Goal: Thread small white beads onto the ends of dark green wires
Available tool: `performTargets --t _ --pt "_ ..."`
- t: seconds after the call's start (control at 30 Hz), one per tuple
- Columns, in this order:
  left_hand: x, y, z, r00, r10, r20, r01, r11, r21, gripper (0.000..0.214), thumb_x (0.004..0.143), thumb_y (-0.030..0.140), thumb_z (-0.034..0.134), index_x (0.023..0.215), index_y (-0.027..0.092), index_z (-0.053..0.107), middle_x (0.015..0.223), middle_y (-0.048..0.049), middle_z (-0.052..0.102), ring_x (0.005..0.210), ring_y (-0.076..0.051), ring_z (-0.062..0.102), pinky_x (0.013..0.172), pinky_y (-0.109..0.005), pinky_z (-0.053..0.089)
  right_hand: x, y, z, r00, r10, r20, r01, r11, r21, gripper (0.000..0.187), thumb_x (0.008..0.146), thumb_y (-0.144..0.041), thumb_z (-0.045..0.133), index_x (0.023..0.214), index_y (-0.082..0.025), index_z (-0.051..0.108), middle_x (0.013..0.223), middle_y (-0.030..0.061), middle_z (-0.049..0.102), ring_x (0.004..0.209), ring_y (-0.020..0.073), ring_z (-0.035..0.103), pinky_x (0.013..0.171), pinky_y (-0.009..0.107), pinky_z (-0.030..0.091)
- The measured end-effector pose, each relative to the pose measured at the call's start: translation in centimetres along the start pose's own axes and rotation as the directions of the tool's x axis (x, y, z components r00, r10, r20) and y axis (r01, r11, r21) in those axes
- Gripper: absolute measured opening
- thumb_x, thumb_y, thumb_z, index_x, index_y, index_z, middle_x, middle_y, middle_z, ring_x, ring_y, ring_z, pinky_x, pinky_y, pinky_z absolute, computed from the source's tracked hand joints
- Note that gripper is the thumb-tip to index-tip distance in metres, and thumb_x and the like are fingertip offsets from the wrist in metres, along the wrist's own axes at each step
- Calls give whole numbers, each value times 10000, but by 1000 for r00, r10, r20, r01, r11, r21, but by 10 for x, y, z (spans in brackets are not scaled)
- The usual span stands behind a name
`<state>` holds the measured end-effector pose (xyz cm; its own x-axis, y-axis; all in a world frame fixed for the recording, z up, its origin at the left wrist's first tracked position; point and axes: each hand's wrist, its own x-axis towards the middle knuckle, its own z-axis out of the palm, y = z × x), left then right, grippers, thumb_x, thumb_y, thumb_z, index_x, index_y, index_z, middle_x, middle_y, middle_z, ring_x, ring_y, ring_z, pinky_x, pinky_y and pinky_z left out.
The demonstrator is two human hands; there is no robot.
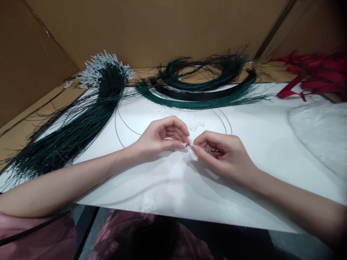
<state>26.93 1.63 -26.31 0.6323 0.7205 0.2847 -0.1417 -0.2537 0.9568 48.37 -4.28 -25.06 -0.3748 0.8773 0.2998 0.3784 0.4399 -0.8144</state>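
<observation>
My left hand [169, 135] is closed in a pinch, thumb and fingertips on a small white piece [185, 144] at the end of a thin wire. Just to its right, my right hand [221, 150] pinches the thin dark wire [215, 151]. Small whitish beads [207, 149] show on that wire inside the right hand, partly covered by the fingers. The two hands' fingertips nearly meet. Small white pieces [195, 125] lie scattered on the white tabletop [162, 191] just beyond the hands. Thin loose wires [126, 124] curve across the table behind them.
A thick bundle of dark green wires [81, 124] with white beaded tips [104, 68] lies at left. More green wires [200, 103] lie curved at the back. Red ribbons [320, 76] are heaped back right, near a clear plastic bag [322, 133]. Cardboard walls [162, 32] enclose the back.
</observation>
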Motion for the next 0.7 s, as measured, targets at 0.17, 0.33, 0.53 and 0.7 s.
performTargets --t 0.17,0.33,0.53,0.7 --pt "0 0 0 1000 16 3 -16 1000 -4 252 778 138 821 963 147 650 865 -36 761 800 -108 740 772 -186 599 1 -1 0 1000 3 3 -3 1000 -19 146 920 -172 602 776 -190 587 616 -22 524 503 75 384 429 226 280" --pt "-1 1 1 1000 12 -5 -12 1000 22 255 775 159 828 956 149 648 859 -38 764 789 -119 746 765 -200 599 1 0 0 1000 -13 7 13 999 -43 144 917 -178 597 774 -193 590 612 -24 526 492 74 371 423 230 275" --pt "0 3 3 999 24 -28 -21 996 84 257 762 176 834 937 148 648 833 -38 772 768 -138 758 738 -214 607 0 0 0 999 -35 -2 35 995 -91 148 910 -172 604 768 -208 593 629 -9 558 502 90 414 442 250 295" --pt "-2 6 6 997 58 -41 -52 990 134 232 766 146 823 932 139 662 825 -34 769 772 -127 759 743 -194 604 0 1 0 997 -79 -12 77 989 -130 155 893 -147 616 757 -215 591 643 -8 566 520 103 446 469 271 313"
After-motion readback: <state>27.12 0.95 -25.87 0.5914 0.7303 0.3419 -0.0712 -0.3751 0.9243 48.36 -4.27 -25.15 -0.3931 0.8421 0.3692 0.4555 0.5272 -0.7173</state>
